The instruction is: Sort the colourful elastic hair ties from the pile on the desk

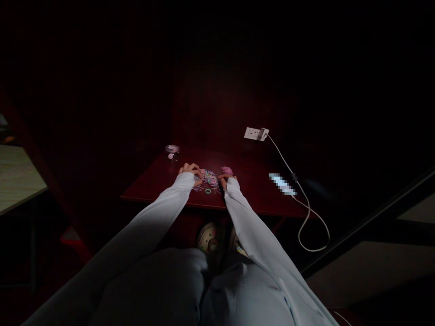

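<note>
A loose pile of small, mostly pastel elastic bands (211, 180) lies near the front of the dark red table, and a green ring (208, 191) sits at its near edge. My left hand (190, 170) rests over the pile's left side, its fingers bent and apart. On the pile's right side, my right hand (224, 180) has its fingers drawn together at the bands; whatever they hold is too small to make out. Just beyond that hand is a separate pink heap (227, 170) of similar small pieces.
A clear round jar (172, 153) with pink on its lid stands at the table's (152, 183) back left. To the right lies a blurred-out phone (282, 184), its white cable (308, 199) running to a wall socket (253, 133) and looping past the table edge. My clogs (209, 237) show below.
</note>
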`<state>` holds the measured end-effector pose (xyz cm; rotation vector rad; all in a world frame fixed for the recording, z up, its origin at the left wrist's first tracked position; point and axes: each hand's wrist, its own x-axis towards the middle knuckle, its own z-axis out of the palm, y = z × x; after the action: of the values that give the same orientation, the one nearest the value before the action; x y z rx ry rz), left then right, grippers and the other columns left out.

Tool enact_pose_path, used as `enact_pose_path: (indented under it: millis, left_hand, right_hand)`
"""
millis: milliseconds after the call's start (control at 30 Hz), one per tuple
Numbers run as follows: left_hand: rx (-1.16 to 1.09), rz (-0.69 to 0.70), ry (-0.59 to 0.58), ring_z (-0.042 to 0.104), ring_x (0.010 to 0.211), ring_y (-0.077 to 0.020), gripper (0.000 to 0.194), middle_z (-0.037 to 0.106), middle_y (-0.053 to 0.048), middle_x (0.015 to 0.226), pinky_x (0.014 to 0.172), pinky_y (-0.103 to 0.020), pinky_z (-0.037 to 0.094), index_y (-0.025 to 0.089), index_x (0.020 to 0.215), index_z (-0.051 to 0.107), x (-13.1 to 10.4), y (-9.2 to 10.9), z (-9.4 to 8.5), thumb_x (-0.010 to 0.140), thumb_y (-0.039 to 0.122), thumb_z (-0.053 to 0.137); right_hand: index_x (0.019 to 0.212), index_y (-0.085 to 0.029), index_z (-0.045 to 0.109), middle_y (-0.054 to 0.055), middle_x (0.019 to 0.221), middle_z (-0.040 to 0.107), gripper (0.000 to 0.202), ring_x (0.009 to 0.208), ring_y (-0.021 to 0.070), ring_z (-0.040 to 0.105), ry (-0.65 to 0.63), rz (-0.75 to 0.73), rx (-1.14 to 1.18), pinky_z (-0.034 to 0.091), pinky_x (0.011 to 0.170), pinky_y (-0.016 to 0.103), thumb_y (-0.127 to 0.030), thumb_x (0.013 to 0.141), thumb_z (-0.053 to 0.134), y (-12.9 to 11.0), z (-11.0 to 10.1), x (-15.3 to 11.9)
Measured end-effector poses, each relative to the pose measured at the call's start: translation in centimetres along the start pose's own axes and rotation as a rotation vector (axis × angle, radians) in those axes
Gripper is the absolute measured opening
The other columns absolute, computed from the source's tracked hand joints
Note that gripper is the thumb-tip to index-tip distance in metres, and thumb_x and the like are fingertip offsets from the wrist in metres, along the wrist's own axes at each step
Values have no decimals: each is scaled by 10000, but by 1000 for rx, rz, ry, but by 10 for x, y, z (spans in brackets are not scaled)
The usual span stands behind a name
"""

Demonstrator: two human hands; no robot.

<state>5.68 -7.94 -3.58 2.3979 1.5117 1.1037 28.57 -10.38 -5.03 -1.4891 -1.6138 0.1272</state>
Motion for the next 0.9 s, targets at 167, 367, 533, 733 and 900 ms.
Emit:
enact_pose_path:
  millis: [167,367,533,733,900]
  left_hand:
    - [0,0,3,517,1136,-299,124,710,-12,1173,939,-435,411,263,781,786,1,-3,3,704,208,866]
    - [-15,-13,-16,530,1176,-314,75,726,-18,1210,976,-463,423,248,765,769,1,-3,1,750,209,831]
    - [-47,-5,-46,548,1199,-325,52,742,-41,1238,996,-483,425,241,773,779,2,-1,-3,812,234,813]
    - [-57,-21,-25,557,1211,-313,59,744,-35,1242,1033,-485,417,248,778,798,3,-1,-2,826,250,834]
    - [-76,25,-3,556,1195,-303,43,746,-24,1236,1038,-481,401,260,813,806,2,-1,-1,855,267,812]
  right_hand:
    - [847,-266,812,101,905,742,183,985,293,598,-6,-17,-10,533,924,444,-276,877,632,2,0,0]
    - [881,-266,826,103,950,745,190,1027,297,612,-32,40,-19,526,951,429,-271,863,637,-3,-3,-1]
    - [895,-250,827,105,965,740,207,1059,302,611,-50,87,-38,515,969,423,-261,858,624,-7,-3,0]
    - [911,-268,829,81,991,752,220,1069,296,610,-38,62,-50,519,976,427,-287,877,612,-6,-2,0]
    - [1025,-267,832,67,1066,764,238,1109,266,603,-76,-47,-94,464,1037,382,-269,931,613,-14,-3,1]
